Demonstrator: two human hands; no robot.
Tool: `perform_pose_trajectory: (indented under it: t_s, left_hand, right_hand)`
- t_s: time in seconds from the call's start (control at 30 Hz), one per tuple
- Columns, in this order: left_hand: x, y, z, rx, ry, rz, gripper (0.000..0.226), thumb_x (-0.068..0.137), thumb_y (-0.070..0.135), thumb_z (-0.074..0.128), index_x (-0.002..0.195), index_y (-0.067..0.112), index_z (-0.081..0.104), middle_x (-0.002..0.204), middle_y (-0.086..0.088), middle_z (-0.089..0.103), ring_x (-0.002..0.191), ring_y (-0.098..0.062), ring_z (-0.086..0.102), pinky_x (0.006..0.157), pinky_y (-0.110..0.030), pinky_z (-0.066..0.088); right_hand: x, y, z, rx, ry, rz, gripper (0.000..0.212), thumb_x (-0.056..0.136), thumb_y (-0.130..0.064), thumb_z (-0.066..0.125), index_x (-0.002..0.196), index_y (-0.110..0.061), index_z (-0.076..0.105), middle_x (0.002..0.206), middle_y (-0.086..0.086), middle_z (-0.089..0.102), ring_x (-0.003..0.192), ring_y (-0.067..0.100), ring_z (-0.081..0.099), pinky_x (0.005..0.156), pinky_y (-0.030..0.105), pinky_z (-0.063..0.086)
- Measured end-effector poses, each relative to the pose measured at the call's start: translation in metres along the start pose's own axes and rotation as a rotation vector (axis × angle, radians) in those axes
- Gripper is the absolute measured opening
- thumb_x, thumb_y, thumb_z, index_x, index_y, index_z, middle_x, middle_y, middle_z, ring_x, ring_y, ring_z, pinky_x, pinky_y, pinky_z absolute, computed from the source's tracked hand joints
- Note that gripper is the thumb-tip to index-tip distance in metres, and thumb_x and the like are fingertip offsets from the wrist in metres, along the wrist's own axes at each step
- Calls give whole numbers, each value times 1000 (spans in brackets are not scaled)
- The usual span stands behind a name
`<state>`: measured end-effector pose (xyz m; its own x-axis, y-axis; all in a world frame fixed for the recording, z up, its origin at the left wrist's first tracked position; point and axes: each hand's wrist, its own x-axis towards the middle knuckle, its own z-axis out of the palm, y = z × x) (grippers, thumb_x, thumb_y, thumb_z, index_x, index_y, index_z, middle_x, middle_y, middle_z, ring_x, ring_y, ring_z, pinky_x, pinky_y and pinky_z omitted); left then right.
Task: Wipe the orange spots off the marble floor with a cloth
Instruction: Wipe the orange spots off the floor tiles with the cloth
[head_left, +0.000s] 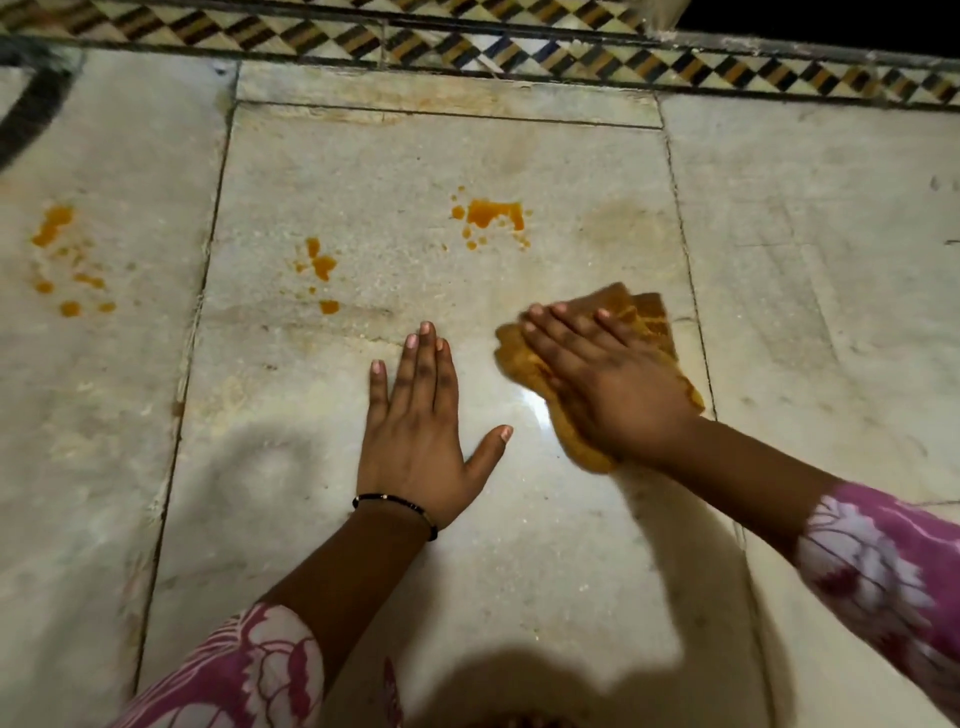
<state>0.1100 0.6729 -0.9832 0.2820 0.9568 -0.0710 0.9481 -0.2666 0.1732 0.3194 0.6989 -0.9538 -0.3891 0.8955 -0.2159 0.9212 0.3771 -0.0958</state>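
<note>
Three clusters of orange spots mark the marble floor (805, 270): one at far left (62, 260), one mid-slab (319, 270), one farther up (488, 215). Two hands are down: the left hand (415, 431) lies flat on bare marble, fingers straight, holding nothing; the right hand (597, 379) presses flat on one orange-stained cloth (644, 312) near the slab's right seam. One checkered border (467, 47) edges the far side.

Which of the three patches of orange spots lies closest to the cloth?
The far patch of orange spots on the middle marble slab, just ahead of the orange cloth under the right hand; the others lie further left.
</note>
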Motion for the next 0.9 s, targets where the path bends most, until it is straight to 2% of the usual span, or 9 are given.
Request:
perform_pose_trajectory:
  t_s: [0.1, 0.2, 0.27, 0.33, 0.43, 0.53, 0.63, 0.77, 0.9]
  left_hand:
    - [0, 0, 0, 1, 9, -1, 92, 88, 68, 23, 149, 2, 10, 158, -15, 6, 146, -26, 6, 115, -49, -5]
    - [0, 2, -1, -12, 2, 5, 92, 88, 68, 24, 149, 2, 9, 158, -14, 4, 146, -25, 4, 116, -49, -6]
    - [0, 2, -3, -20, -8, 6, 92, 88, 67, 25, 149, 1, 8, 158, -15, 4, 146, -26, 4, 116, -49, -5]
    - [0, 2, -4, -19, -19, 3, 91, 88, 66, 24, 149, 1, 8, 158, -15, 4, 146, -27, 3, 116, -48, -4]
    - [0, 3, -3, -14, -26, 4, 91, 88, 66, 24, 149, 2, 6, 158, -15, 2, 146, -27, 2, 116, -48, -3]
    - [1, 1, -1, -22, -14, 5, 91, 88, 66, 25, 150, 2, 7, 158, -15, 4, 146, -26, 3, 116, -48, -2]
    - [0, 0, 0, -39, -1, 7, 91, 87, 66, 26, 149, 2, 10, 158, -14, 5, 146, -26, 5, 116, -48, -1]
    - [1, 2, 1, -48, 11, 7, 91, 88, 66, 27, 149, 1, 9, 158, -15, 4, 146, -26, 3, 116, -48, -2]
    - [0, 2, -2, -45, -10, 2, 90, 88, 64, 28, 149, 0, 9, 158, -16, 5, 146, -27, 3, 116, -48, 1]
  right_hand:
    - [0, 54, -9, 31, 27, 131, 59, 92, -39, 25, 147, -18, 27, 154, 6, 27, 140, 25, 27, 113, 44, 17]
    - [45, 101, -23, 33, 44, 343, 58, 97, -38, 23, 150, -16, 17, 158, 6, 15, 145, 25, 14, 116, 45, 10]
    - [86, 105, -32, 44, 42, 394, 55, 101, -33, 25, 151, -14, 12, 159, 6, 8, 146, 25, 7, 118, 43, 6]
    - [121, 88, -36, 59, 49, 355, 54, 101, -30, 27, 151, -14, 12, 159, 6, 5, 146, 24, 4, 118, 41, 3]
    - [148, 54, -37, 84, 31, 183, 54, 101, -31, 28, 151, -18, 12, 160, 3, 3, 146, 20, 1, 116, 39, 0]
    - [134, 43, -34, 138, -14, -30, 51, 101, -31, 30, 150, -24, 15, 159, -5, 6, 145, 11, 0, 115, 37, -2]
    - [93, 64, -28, 183, -29, -208, 52, 98, -33, 31, 148, -28, 19, 156, -12, 11, 141, 4, 1, 113, 34, -2]
    - [85, 109, -37, 208, -68, -154, 53, 97, -27, 37, 145, -28, 16, 152, -12, 12, 143, 11, 5, 115, 40, 1]
    - [153, 102, -54, 140, -51, 40, 52, 101, -25, 34, 149, -26, 16, 159, -4, 7, 146, 17, 2, 117, 42, 0]
